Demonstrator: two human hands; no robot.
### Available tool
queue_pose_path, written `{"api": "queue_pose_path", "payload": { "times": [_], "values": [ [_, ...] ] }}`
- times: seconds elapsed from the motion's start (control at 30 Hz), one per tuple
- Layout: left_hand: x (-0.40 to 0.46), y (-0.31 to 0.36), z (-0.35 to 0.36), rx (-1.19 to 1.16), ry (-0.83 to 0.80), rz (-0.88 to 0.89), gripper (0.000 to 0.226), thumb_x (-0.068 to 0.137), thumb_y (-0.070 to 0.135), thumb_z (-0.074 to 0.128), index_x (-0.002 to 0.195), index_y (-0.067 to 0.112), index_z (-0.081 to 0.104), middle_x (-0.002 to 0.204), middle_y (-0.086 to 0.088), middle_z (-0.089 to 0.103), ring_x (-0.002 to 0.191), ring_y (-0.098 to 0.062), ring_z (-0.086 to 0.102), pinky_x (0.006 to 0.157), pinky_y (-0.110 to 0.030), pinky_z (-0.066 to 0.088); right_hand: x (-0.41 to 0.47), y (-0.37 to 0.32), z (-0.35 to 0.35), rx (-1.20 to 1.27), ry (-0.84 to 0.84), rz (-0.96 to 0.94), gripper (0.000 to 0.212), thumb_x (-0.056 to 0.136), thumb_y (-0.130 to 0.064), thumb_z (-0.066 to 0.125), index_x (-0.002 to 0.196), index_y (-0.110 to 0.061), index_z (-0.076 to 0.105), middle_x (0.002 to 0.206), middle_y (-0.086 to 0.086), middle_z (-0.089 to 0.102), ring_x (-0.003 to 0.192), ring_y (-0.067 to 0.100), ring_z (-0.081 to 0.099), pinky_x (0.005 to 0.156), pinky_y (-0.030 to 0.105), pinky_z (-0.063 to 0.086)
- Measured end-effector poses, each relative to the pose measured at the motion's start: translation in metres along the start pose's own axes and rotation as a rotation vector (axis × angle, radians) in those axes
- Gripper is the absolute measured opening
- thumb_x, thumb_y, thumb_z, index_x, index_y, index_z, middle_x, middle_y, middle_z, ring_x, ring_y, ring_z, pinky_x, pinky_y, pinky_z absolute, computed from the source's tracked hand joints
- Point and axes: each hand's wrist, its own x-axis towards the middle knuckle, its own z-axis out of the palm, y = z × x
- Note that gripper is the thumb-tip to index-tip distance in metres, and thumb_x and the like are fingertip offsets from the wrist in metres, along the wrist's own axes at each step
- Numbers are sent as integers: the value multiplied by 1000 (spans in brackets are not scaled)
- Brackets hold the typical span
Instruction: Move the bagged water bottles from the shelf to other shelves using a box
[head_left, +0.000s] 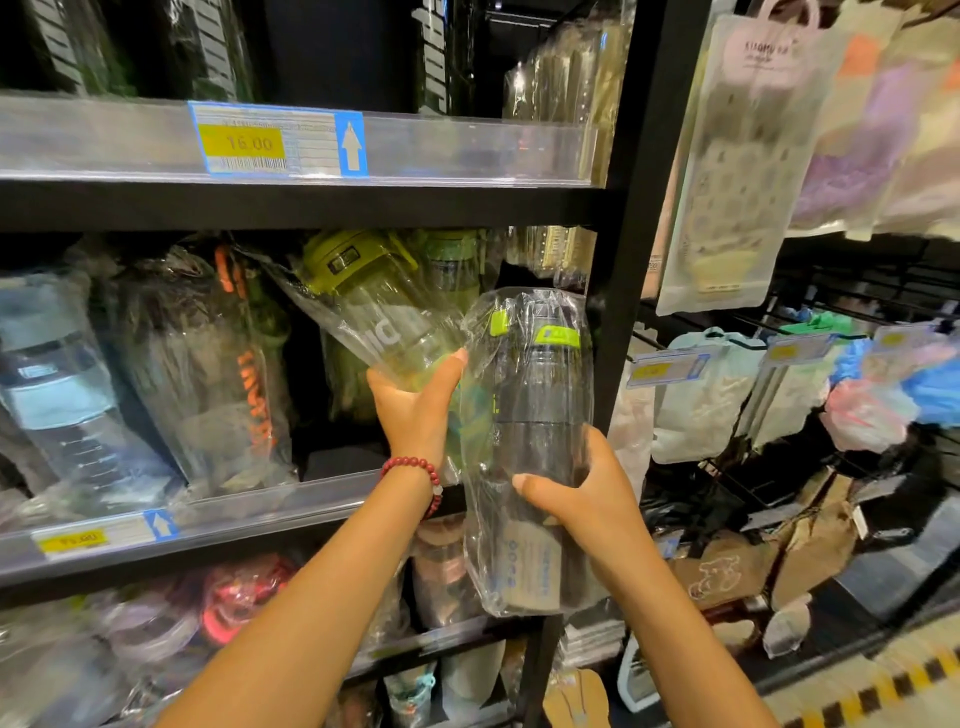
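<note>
At centre frame a dark bottle (540, 415) is gripped low by the right hand (587, 493), fingers curled round, while a green bottle (384, 322) tilted on the shelf (260, 514) is clasped by the left hand (415, 405); light, rigid, slippery-bagged, best held mid-body.

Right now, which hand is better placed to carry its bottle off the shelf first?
Likely right. The right hand grips the dark bagged bottle, upright and already out past the shelf edge; the left hand holds the tilted green-lidded bottle inside.
</note>
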Motion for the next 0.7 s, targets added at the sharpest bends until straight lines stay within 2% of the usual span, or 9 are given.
{"api": "queue_pose_path", "payload": {
  "times": [0.1, 0.17, 0.27, 0.43, 0.53, 0.7],
  "values": [
    [5, -3, 2, 8, -18, -13, 92, 72, 27, 81, 144, 15, 26, 136, 1, 44, 121, -16, 48, 105, -35, 40, -1, 1, 2, 14, 2, 5, 69, 57, -34, 74, 120, -27, 48, 107, -9, 64, 92, 4, 65, 71, 24, 53],
    [8, -5, 1, 29, -39, -22, 98, 72, 30, 80, 148, 16, 19, 141, 1, 39, 126, -14, 43, 108, -34, 36, -2, 3, 2, 19, 3, 9, 69, 56, -34, 74, 120, -27, 47, 108, -9, 64, 93, 5, 64, 73, 23, 53],
    [14, -9, -1, 50, -57, -40, 108, 70, 34, 81, 150, 18, 11, 149, -2, 32, 133, -18, 36, 112, -41, 32, -1, 5, 4, 7, 8, 15, 71, 56, -35, 74, 121, -27, 47, 109, -9, 63, 95, 5, 64, 76, 25, 54],
    [21, -9, -5, 84, -92, -64, 122, 54, 46, 84, 149, 18, 12, 148, -5, 33, 134, -21, 37, 111, -44, 33, 2, 9, 6, -15, 14, 24, 79, 50, -44, 75, 122, -27, 47, 112, -8, 63, 98, 8, 63, 84, 34, 56],
    [24, -9, -7, 92, -104, -65, 118, 59, 42, 86, 148, 16, 14, 146, -4, 34, 133, -21, 37, 111, -43, 34, 3, 10, 7, -14, 17, 26, 88, 44, -52, 72, 124, -27, 46, 113, -8, 63, 100, 9, 63, 85, 37, 56],
    [25, -9, -9, 110, -71, -42, 105, 64, 36, 86, 143, 14, 21, 140, -6, 39, 128, -22, 42, 106, -37, 37, 5, 12, 10, -5, 24, 25, 83, 45, -51, 73, 121, -29, 48, 112, -7, 64, 99, 11, 64, 86, 40, 55]
  ]
}}
